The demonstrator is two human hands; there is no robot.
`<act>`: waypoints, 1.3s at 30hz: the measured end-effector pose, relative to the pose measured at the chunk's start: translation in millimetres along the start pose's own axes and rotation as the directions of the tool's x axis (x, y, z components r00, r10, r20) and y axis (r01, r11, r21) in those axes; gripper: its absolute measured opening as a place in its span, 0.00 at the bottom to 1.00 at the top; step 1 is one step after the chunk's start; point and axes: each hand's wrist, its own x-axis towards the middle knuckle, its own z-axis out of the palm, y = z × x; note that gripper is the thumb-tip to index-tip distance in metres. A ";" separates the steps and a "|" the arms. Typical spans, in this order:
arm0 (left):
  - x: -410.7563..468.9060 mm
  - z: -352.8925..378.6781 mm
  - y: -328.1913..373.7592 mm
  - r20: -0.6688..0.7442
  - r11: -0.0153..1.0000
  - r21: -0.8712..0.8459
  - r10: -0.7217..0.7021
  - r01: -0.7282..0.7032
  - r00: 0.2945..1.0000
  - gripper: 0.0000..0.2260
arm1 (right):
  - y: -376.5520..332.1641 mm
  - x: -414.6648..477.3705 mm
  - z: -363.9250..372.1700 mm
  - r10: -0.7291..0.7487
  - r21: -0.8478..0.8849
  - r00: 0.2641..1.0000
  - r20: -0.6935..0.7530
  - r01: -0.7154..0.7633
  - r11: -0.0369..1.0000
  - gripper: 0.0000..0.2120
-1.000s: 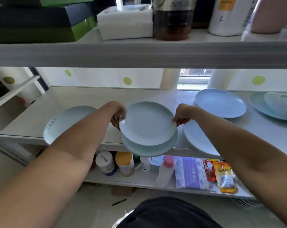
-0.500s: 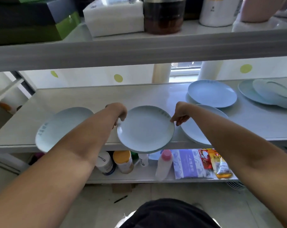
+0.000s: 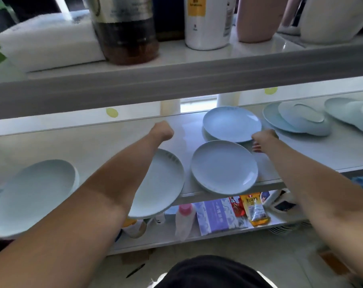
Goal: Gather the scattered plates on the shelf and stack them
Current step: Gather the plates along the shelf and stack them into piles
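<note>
Left hand (image 3: 163, 130) and right hand (image 3: 263, 137) are bare, forearms (image 3: 114, 183) too; a black garment (image 3: 209, 273), perhaps trousers, shows below.

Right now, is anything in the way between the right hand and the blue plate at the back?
Nothing visible. The right hand is at the near rim of the back plate; the front plate lies beside it, not between.

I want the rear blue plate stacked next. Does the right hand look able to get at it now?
Probably yes: the right hand is at the near rim of the rear blue plate, nothing lies on that plate, and the front plate lies nearer, not between them.
</note>
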 end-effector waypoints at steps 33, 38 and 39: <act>12.1 6.3 18.4 0.021 0.396 -0.907 -0.293 0.142 0.956 0.21 | -73.8 -23.2 52.4 -0.170 0.295 0.923 0.346 0.065 0.953 0.20; -21.3 -26.4 -61.4 -0.006 0.370 -0.920 -0.339 0.128 0.941 0.17 | -78.7 -93.1 103.0 -0.234 0.242 0.874 0.427 0.139 0.960 0.16; -27.4 -32.7 -77.5 -0.015 0.368 -0.922 -0.346 0.121 0.938 0.16 | -78.6 -107.1 113.2 -0.216 0.253 0.880 0.422 0.114 0.961 0.15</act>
